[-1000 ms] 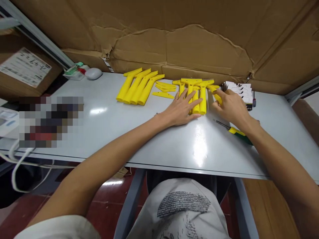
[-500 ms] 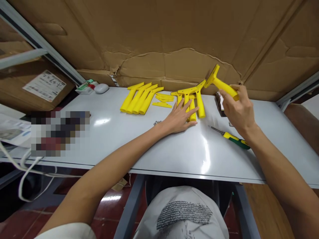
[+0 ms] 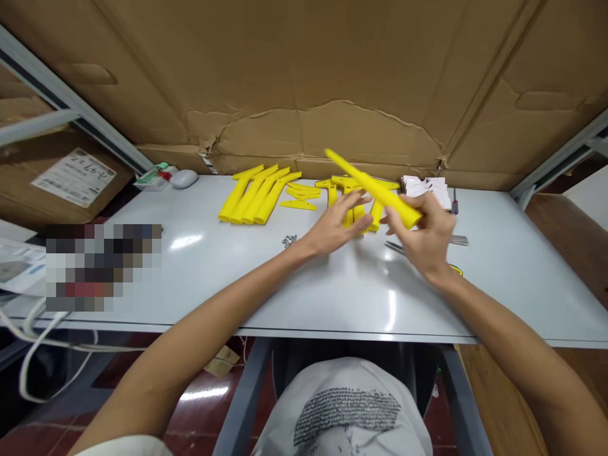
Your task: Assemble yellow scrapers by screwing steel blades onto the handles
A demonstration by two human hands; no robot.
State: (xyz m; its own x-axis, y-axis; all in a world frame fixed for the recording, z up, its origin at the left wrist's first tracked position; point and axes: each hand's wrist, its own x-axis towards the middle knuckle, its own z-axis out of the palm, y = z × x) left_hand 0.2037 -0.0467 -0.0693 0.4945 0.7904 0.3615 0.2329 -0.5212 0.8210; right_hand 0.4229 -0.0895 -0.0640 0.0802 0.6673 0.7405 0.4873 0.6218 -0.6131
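My right hand (image 3: 425, 237) grips a yellow plastic scraper (image 3: 368, 185) by its handle and holds it above the table, its far end pointing up and to the left. My left hand (image 3: 335, 226) hovers with fingers spread just left of the scraper, over a row of T-shaped yellow scrapers (image 3: 354, 197) lying on the white table (image 3: 237, 272). Further left lie several yellow handle halves (image 3: 254, 193) side by side and a few flat yellow blade plates (image 3: 301, 193).
A stack of printed cards (image 3: 427, 189) sits at the back right, with a screwdriver (image 3: 453, 269) mostly hidden behind my right wrist. Small screws (image 3: 289, 240) lie near my left wrist. A white mouse (image 3: 181, 178) rests at the back left. Cardboard (image 3: 332, 76) walls the table.
My right hand lifted one scraper off the row, raised it high at the right, then brought it down toward the middle. My left hand rose off the scrapers.
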